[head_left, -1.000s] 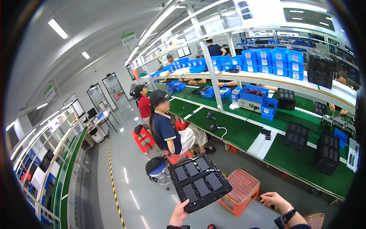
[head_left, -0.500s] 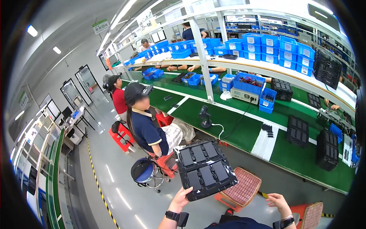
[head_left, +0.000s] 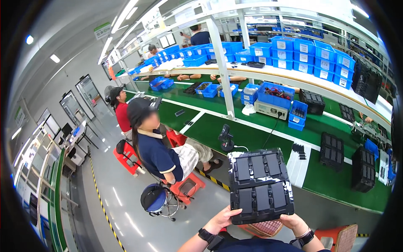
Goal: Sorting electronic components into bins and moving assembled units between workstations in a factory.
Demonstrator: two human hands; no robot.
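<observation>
A black plastic tray [head_left: 263, 181] is held up in front of me, tilted so its face shows. Flat dark rectangular pieces [head_left: 265, 197] sit in its slots in two rows. My left hand [head_left: 223, 218] grips the lower left corner, thumb on the front edge. At the lower right corner my right hand [head_left: 293, 222] is closed on the tray's edge; some of its fingers are hidden behind. Beyond the tray runs the green workbench [head_left: 201, 140], with a small black desk fan [head_left: 226, 138] near its front edge.
A seated person in a navy shirt [head_left: 153, 153] is to my left, beside a blue round stool [head_left: 155, 200]. Stools with woven seats [head_left: 346, 235] stand close below. Stacked black trays [head_left: 363, 168] and blue bins [head_left: 298, 113] occupy the bench. A shelf post [head_left: 222, 71] rises from it.
The tray has moved right and turned more upright, facing me. My right hand, apart from it before with fingers spread, has taken hold of its lower right corner.
</observation>
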